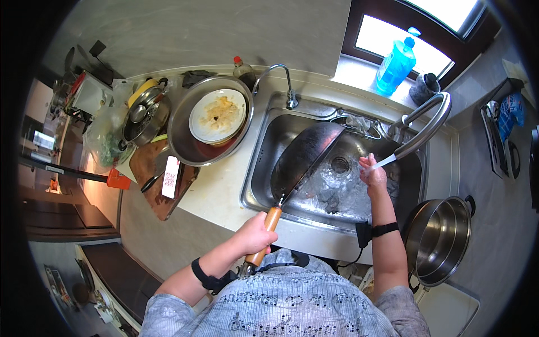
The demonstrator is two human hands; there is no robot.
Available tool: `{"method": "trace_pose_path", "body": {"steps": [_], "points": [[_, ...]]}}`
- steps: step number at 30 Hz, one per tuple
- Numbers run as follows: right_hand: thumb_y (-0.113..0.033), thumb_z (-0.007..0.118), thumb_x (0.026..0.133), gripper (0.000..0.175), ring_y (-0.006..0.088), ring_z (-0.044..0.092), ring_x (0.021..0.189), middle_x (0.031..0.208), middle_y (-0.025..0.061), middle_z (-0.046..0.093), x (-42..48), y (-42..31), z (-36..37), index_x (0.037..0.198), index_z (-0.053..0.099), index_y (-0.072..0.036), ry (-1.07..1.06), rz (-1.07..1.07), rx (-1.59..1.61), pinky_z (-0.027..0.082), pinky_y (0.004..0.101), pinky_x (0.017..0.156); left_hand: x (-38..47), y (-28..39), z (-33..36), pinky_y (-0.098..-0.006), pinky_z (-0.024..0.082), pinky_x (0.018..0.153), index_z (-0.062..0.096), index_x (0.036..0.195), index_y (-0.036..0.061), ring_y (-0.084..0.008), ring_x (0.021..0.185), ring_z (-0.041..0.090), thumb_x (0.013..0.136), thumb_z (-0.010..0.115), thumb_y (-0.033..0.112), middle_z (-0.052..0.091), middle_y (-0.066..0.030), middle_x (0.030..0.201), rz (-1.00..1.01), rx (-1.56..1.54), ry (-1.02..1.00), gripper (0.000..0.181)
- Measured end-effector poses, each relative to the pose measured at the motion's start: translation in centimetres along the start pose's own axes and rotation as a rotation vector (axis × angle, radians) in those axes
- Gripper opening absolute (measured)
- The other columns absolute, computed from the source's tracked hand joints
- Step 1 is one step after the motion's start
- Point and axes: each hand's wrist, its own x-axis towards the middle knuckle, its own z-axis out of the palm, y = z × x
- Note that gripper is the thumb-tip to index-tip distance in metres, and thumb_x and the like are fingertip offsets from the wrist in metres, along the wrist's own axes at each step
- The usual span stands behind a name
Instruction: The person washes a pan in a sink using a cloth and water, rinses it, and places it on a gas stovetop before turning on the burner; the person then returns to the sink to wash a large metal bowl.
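My left hand (254, 234) grips the wooden handle (270, 219) of a dark wok (303, 158). The wok is tipped on its side in the stainless steel sink (261, 168), its blackened underside facing up and left; its inner face is mostly hidden. My right hand (374, 175) is held above the right part of the sink, palm partly up and holding no object. Water (383, 162) from the curved pull-down faucet (433, 120) runs onto its fingers. Splashing water and a dark wet clump (330, 202) lie on the sink floor near the drain (339, 164).
A large metal basin (177, 139) holding a food-soiled plate (198, 122) stands left of the sink. Beyond it are a cutting board (162, 210), a phone (171, 177) and a lidded pot (153, 126). Blue detergent (393, 69) stands on the sill; a steel pot (450, 240) is at right.
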Motion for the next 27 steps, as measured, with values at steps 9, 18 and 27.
{"method": "trace_pose_path", "body": {"steps": [9,18,27], "points": [[-0.040,0.056,0.084,0.038,0.0147,0.051,0.077,0.086,0.0016,0.056,-2.2,1.1,-5.5,0.104,0.058,-0.009,0.128,-0.021,-0.107,0.045,0.0286,0.065,-2.7,-0.4,-2.6,-0.0267,0.044,0.040,0.040,0.097,-0.0021,-0.0149,0.043,0.053,0.073,0.057,0.003,0.051,-0.0059,0.063,0.115,-0.160,-0.031,0.030],[-0.036,0.058,0.084,0.036,0.0228,0.053,0.089,0.099,0.0068,0.055,-4.3,3.1,-7.9,0.105,0.055,-0.007,0.243,0.080,0.011,0.047,0.0322,0.069,-2.1,-2.4,-2.3,-0.0254,0.042,0.037,0.039,0.098,0.0029,-0.0099,0.045,0.047,0.077,0.055,0.004,0.044,-0.0037,0.067,-0.132,-0.890,-0.583,0.026],[-0.038,0.066,0.076,0.041,0.0147,0.058,0.063,0.080,0.0031,0.063,-11.0,3.0,-4.9,0.096,0.062,-0.003,0.087,0.178,-0.162,0.046,0.0266,0.058,-0.1,-4.1,-1.8,-0.0241,0.042,0.036,0.037,0.106,0.0043,-0.0093,0.042,0.045,0.075,0.055,0.007,0.043,-0.0050,0.068,-0.136,-0.954,-0.835,0.035]]}}
